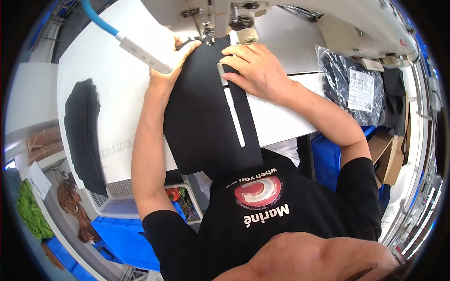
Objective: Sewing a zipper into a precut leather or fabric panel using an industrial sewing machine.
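Observation:
A long black fabric piece (197,112) lies under the sewing machine's needle area (208,37) and drapes over the table edge toward my lap. At its upper left edge, my left hand (176,54) pinches the cloth with the thumb pointing at the presser foot; a white device partly covers this hand. My right hand (255,68) rests on the right side of the fabric, fingers bent and apart. A small silver-grey piece (222,75) shows by its thumb. Below that runs a narrow white strip (236,119); whether it is a gap or material, I cannot tell.
A stack of black cut fabric (83,133) lies left on the white table (119,93). The white device with a blue cable (145,55) hangs over my left wrist. At right lies a clear plastic bag (340,86) of dark cloth, above a blue crate (326,157) and cardboard box (393,159).

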A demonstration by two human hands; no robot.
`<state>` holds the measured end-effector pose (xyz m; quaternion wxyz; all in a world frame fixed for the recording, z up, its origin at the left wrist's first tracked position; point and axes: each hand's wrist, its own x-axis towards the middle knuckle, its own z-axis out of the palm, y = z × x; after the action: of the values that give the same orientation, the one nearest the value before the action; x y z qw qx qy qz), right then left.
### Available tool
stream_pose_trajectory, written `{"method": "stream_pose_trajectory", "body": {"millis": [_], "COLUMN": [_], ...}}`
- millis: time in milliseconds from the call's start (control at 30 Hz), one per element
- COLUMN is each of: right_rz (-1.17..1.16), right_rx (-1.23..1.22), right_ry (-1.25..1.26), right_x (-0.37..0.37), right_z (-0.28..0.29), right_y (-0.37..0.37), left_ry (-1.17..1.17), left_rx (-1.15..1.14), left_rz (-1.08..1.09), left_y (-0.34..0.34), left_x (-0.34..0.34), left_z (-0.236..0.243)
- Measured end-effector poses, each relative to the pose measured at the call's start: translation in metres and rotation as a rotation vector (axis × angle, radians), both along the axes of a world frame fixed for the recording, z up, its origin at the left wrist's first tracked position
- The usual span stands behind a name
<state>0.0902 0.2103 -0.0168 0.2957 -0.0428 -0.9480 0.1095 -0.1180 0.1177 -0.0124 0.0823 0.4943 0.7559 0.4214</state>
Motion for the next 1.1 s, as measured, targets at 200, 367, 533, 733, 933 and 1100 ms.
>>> {"method": "stream_pose_trajectory", "body": {"millis": [200, 367, 533, 733, 933, 1100], "right_rz": [0.017, -0.220, -1.072, -1.008, -1.045, -1.116], "right_rx": [0.085, -0.155, 0.191, -0.110, -0.030, 0.180], "right_ry": [0.073, -0.037, -0.348, -0.158, -0.339, -0.405], "right_x": [0.019, 0.162, 0.316, 0.395, 0.382, 0.360], "right_z": [0.026, 0.069, 0.085, 0.068, 0.066, 0.046], "right_y": [-0.005, -0.004, 0.094, 0.191, 0.190, 0.196], "left_ry": [0.060, 0.045, 0.460, 0.371, 0.275, 0.262], "left_rx": [-0.095, -0.123, -0.175, -0.263, -0.271, -0.244], "left_rz": [0.047, 0.079, -0.043, -0.187, -0.329, -0.378], "left_y": [0.005, -0.005, -0.040, -0.076, -0.087, -0.085], "left_x": [-0.018, -0.037, -0.007, 0.053, 0.091, 0.104], "left_z": [-0.022, -0.020, -0.002, 0.029, 0.046, 0.047]}}
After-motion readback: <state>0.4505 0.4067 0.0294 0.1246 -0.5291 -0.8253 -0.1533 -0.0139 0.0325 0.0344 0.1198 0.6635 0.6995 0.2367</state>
